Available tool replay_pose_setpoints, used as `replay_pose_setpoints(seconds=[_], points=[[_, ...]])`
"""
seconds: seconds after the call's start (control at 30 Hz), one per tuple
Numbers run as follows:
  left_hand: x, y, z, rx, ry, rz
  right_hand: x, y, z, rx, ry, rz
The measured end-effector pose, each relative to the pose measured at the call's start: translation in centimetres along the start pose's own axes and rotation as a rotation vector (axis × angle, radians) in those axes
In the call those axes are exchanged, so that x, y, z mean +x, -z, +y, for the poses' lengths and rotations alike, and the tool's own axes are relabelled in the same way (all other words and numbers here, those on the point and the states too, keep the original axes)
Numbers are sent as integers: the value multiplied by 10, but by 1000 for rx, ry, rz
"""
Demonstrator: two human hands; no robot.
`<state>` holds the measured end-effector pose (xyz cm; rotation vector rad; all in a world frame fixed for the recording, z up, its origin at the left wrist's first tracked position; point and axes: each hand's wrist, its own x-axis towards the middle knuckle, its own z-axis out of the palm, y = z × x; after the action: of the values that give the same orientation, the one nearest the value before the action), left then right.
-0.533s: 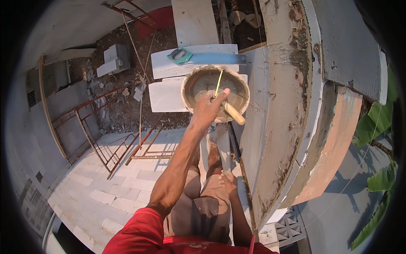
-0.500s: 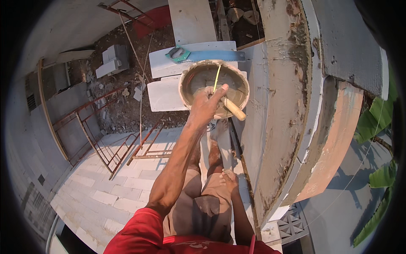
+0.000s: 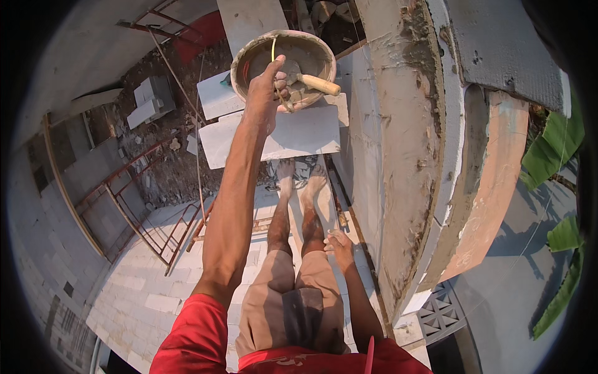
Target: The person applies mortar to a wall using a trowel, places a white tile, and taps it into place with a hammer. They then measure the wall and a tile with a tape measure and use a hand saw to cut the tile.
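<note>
My left hand (image 3: 268, 87) grips the thin handle of a mortar-smeared bucket (image 3: 252, 50), my arm stretched toward the top of the view. Inside the bucket are grey mortar and a trowel, its wooden handle (image 3: 321, 84) jutting over the right rim. The bucket is over white blocks (image 3: 268, 137); whether it rests on them I cannot tell. Behind it a green saw handle (image 3: 224, 80) peeks out, the rest hidden. My right hand (image 3: 339, 249) hangs beside my right leg, fingers loosely apart and apparently empty.
Rusty scaffold frames (image 3: 140, 227) stand at left over pale blockwork (image 3: 162, 302) and rubble. A mortar-streaked wall top (image 3: 405, 162) runs along my right, with a peach board (image 3: 486, 187) and banana leaves (image 3: 554, 143) beyond. My bare feet (image 3: 311, 181) are just below the blocks.
My left hand and the bucket have moved up and leftward, away from my body, now covering most of the saw. My right hand has lifted away from my shorts.
</note>
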<state>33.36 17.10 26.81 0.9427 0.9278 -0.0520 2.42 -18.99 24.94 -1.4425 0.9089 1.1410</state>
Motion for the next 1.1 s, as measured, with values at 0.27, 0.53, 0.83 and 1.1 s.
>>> replay_pose_setpoints(seconds=[0.27,0.53,0.83,1.1], points=[[60,25,-44,25,59,-68,94,12,-31,-170,103,52],[67,42,-49,87,14,-82,218,-43,-73,-1297,372,121],[22,145,-108,339,39,186,301,-44,-51,-1349,326,267],[-24,289,-184,403,249,431,327,37,-1,-1143,165,589]])
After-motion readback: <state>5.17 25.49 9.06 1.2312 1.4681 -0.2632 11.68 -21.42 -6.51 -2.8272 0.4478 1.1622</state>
